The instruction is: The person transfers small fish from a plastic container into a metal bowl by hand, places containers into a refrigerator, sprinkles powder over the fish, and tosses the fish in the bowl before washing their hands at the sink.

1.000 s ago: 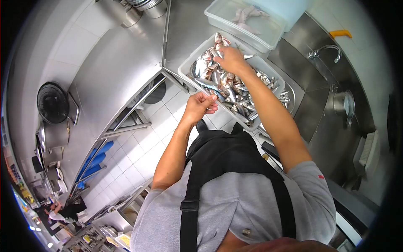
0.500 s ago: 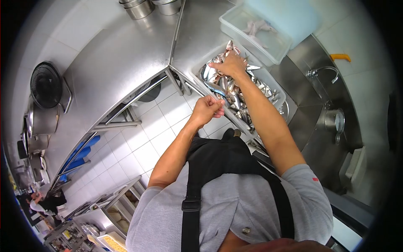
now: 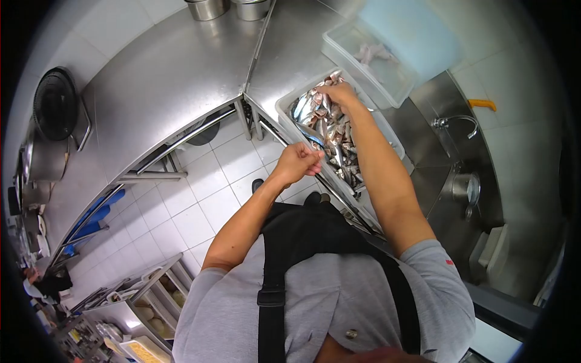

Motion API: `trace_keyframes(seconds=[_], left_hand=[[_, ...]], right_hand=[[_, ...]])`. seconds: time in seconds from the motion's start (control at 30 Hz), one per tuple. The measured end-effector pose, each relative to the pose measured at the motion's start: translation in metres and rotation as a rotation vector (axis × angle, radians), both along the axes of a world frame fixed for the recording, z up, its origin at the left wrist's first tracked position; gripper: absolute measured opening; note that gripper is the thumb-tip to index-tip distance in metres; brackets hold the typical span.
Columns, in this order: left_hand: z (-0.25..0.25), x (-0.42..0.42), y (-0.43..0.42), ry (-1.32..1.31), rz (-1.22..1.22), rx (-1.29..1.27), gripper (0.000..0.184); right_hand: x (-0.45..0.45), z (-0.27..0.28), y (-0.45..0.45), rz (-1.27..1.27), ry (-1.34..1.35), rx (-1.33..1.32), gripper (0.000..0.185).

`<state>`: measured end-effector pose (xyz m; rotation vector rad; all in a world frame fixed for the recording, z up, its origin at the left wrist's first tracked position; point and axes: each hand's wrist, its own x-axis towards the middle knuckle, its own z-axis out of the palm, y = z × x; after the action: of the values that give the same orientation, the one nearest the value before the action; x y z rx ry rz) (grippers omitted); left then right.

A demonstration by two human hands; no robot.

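A pale plastic tub (image 3: 289,128) full of small silvery fish (image 3: 330,124) lies in front of me, some of the fish dark and bluish. My right hand (image 3: 340,95) is at the far end of the pile, its fingers drawn together on a fish, with the fingertips partly out of sight. Near the tub's close side, my left hand (image 3: 298,164) is closed in a pinch, and whatever is between its fingers is hidden. Just beyond those fingertips, a blue-backed fish (image 3: 311,134) lies along the inside of the tub wall.
Behind the tub stands a clear plastic container (image 3: 342,45) with pale pieces inside. A steel counter (image 3: 175,78) curves off to the left. On the right are a tap (image 3: 454,123) and a steel pot (image 3: 465,187). Another person (image 3: 45,284) is far left.
My right hand has gone from spread fingers to fingers drawn together on the fish. My left hand stays pinched near the tub's close side. The view has shifted slightly.
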<state>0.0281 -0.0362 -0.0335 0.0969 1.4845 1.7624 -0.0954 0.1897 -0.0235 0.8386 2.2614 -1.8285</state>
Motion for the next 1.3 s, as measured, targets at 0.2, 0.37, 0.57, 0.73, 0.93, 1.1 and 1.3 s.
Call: trace_keyframes(seconds=[0.2,0.37,0.57,0.73,0.93,1.1,1.3], left_hand=[[0.003,-0.002,-0.001,0.010,-0.018,-0.023,0.032],[0.003,-0.003,-0.001,0.007,-0.023,-0.014,0.032],[0.002,-0.003,0.000,0.006,-0.023,-0.014,0.033],[0.003,-0.004,0.001,0.003,-0.024,-0.019,0.033],[0.001,-0.003,0.001,-0.001,-0.027,-0.009,0.032],[-0.001,-0.002,0.000,0.015,-0.032,-0.021,0.030],[-0.003,-0.003,0.001,0.012,-0.034,-0.023,0.030]], right_hand=[[-0.004,0.013,0.012,0.062,-0.194,0.055,0.023],[-0.014,-0.004,-0.001,0.075,-0.123,-0.053,0.035],[-0.011,-0.009,-0.014,0.064,-0.056,0.023,0.040],[-0.016,-0.027,-0.020,-0.047,0.027,-0.005,0.035],[-0.017,-0.051,-0.026,-0.187,0.122,0.130,0.034],[-0.006,-0.042,-0.044,-0.265,0.118,0.243,0.070],[0.004,-0.035,-0.046,-0.213,0.170,0.193,0.084]])
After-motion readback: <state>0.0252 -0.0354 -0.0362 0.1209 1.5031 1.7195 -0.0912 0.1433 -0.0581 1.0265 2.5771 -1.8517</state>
